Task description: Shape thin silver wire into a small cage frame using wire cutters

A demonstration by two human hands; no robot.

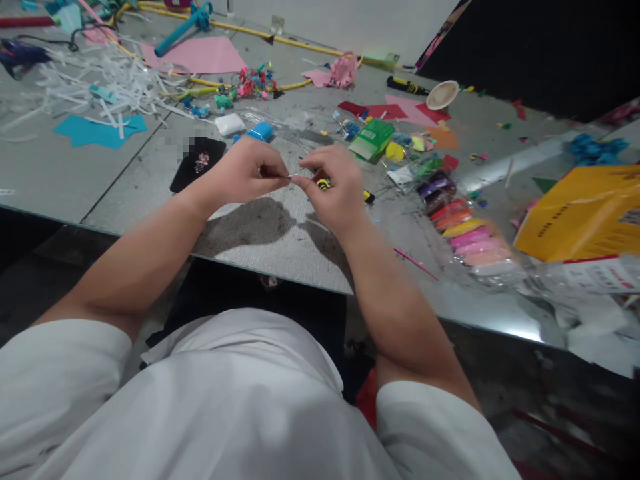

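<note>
My left hand (250, 170) and my right hand (336, 183) meet over the table near its front edge, fingertips almost touching. Between them runs a thin, light, wire-like strand (294, 175), too fine to name surely. Thumb and finger of my left hand pinch one end. The right thumb and forefinger close around the other side of it. Under my right hand a yellow-and-black tool (325, 185) is partly hidden. Left of my left wrist lies a black phone (193, 170). Beyond the hands are a white packet (230, 124) and a blue packet (261, 131) of soft material.
Packets of coloured clay (467, 230) and a yellow mailer bag (580, 213) lie on the right. A green box (373, 139) sits beyond my right hand. White paper strips (120, 87), pink paper (200, 55) and small coloured pieces (253, 83) cover the back left.
</note>
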